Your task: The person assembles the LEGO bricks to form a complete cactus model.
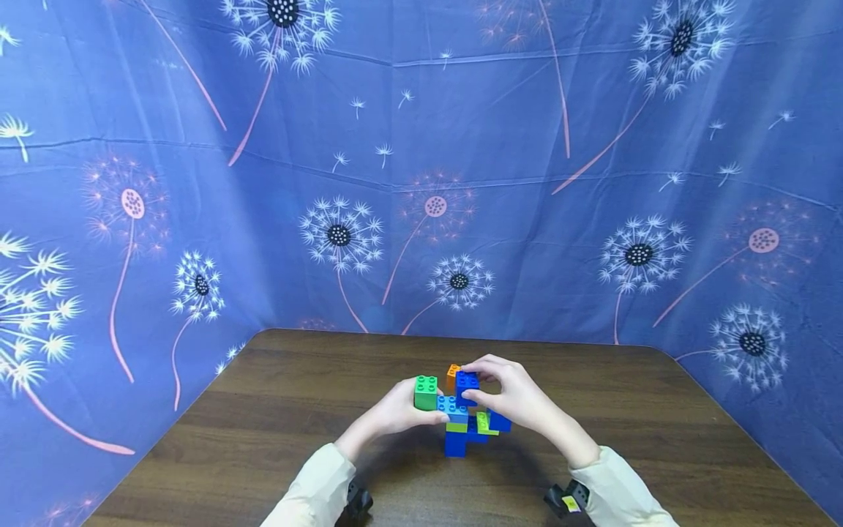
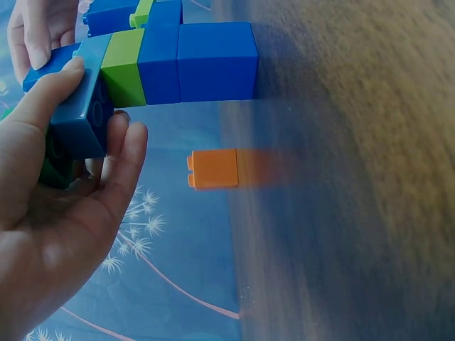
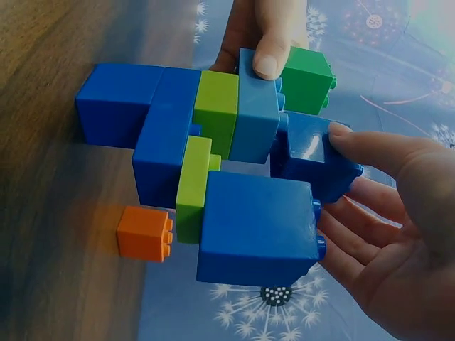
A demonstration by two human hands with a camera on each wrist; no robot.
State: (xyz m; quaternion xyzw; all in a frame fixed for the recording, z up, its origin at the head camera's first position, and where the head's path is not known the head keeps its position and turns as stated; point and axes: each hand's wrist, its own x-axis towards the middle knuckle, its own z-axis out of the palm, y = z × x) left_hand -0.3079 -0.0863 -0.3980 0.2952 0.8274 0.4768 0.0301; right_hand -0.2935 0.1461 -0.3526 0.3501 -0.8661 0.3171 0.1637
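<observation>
A structure of joined toy building bricks stands on the table, with a blue brick [image 1: 455, 443] at its foot. Higher up come a lime green brick [image 3: 216, 114] and a light blue brick [image 3: 257, 117]. My left hand [image 1: 397, 410] grips the light blue brick, its thumb on the side; a green brick [image 1: 425, 393] rises beside that thumb. Between thumb and fingers, my right hand [image 1: 520, 395] pinches a dark blue brick [image 3: 309, 153] at the light blue brick's studs; whether it is fully seated I cannot tell. A large blue brick [image 3: 256, 227] sits over a thin lime piece [image 3: 192, 192] on the side branch.
An orange brick [image 2: 215, 168] stands apart on the brown wooden table [image 1: 276, 417], behind the structure. A blue cloth with dandelion prints [image 1: 527, 219] hangs behind the table and along its sides.
</observation>
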